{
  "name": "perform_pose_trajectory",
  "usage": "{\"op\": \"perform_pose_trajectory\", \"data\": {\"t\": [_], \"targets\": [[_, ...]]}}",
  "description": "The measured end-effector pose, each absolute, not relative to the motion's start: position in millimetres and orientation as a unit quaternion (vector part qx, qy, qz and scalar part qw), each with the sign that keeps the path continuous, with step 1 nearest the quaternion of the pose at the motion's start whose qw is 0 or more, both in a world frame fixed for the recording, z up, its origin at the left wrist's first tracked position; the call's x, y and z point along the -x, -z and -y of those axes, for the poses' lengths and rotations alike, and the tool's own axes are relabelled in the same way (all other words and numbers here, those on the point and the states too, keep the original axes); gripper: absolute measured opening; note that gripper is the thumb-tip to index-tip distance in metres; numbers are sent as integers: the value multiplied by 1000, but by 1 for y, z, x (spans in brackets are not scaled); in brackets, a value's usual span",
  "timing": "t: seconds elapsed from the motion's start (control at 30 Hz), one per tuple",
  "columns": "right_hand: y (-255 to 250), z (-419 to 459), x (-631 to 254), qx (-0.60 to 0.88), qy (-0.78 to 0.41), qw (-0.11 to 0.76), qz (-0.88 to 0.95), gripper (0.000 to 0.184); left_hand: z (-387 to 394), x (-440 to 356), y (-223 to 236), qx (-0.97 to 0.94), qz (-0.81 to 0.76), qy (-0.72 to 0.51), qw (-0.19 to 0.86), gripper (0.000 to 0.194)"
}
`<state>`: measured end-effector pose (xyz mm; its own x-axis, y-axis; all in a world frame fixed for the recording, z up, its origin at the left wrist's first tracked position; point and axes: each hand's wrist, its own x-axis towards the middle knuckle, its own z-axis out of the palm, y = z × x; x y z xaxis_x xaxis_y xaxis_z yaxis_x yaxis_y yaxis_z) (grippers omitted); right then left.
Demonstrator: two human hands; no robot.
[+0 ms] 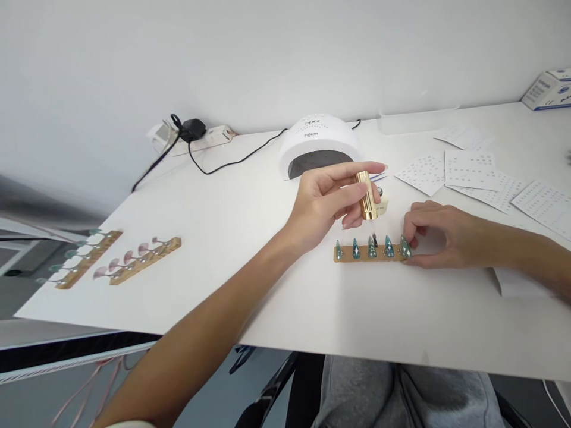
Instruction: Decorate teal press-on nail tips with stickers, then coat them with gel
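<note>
My left hand [323, 196] is closed around the ridged gold cap [366, 196] of a nail polish brush, its dark bristles [375, 240] pointing down at the wooden display strip [350, 254]. Several pointed teal press-on nails with white star marks stand along that strip, and the brush tip is close to the middle nail [372, 246]. With thumb and fingers, my right hand [446, 235] pinches the strip's right end, by the last nail [404, 246]. Behind my left fingers a small pale-labelled item [382, 205] shows only in part.
A white nail lamp [319, 139] stands at the back, its cord running left to a power strip [218, 135]. Two more nail strips [145, 261] lie at the left. Sticker sheets [470, 169] spread across the right, with a white-and-blue box [548, 90] in the corner.
</note>
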<state>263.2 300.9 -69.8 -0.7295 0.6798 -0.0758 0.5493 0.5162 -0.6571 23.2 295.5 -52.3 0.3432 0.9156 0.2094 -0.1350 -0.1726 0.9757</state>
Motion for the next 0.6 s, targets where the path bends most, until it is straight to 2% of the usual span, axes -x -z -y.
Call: {"op": "perform_pose_trajectory", "data": {"t": [0.13, 0.3, 0.6], "targets": [[70, -301, -262, 352, -340, 97, 867, 23, -296, -23, 57, -616, -315, -470, 548, 23], [70, -301, -263, 361, -344, 91, 862, 23, -296, -28, 61, -620, -345, -506, 491, 16], [70, -301, -263, 363, -341, 84, 863, 25, -286, -36, 61, -633, -360, -499, 470, 14]]}}
